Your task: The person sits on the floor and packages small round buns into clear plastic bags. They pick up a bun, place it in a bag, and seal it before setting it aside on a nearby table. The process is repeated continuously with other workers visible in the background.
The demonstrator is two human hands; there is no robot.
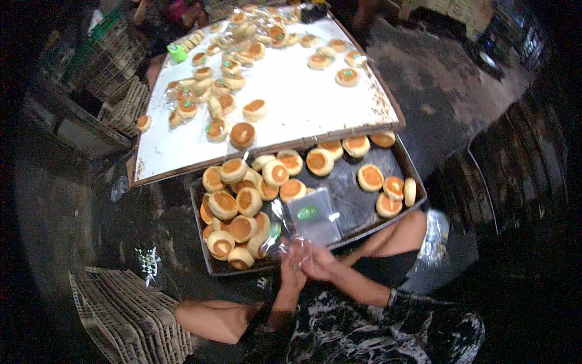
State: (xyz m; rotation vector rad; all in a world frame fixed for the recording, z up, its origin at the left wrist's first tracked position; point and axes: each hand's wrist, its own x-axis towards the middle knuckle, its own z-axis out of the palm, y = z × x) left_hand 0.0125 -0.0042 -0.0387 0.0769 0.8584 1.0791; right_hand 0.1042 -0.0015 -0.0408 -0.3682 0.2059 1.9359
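"One white tabletop [303, 103] looks largest. Can you see all of it?"

"Not quite. It fills the upper middle of the frame, but wrapped buns cover much of its far end, and glare off their wrappers blurs the count."

"Next in size?"

"The dark tray [348, 188], across the middle, just below the table's near edge. Loose buns [240, 229] crowd its left side, some hidden under others. After that, the stacked crates [130, 318] at lower left, their bottom lost in shadow."

"And smaller?"

"A pile of clear bags [320, 229] with a green mark, over the tray's near side. Its lower left corner runs in close by the fingers."

"What of the hands?"

"Left hand [293, 269] and right hand [319, 261] meet at lower centre, fingers bent in at some crinkled plastic [273, 238]. Glare and blur hide the fingertips; I cannot tell how far either is open, or which has the grip."

"Where is that plastic?"

"At the tray's near edge, left of the pile, with a green patch too blurred to make out."
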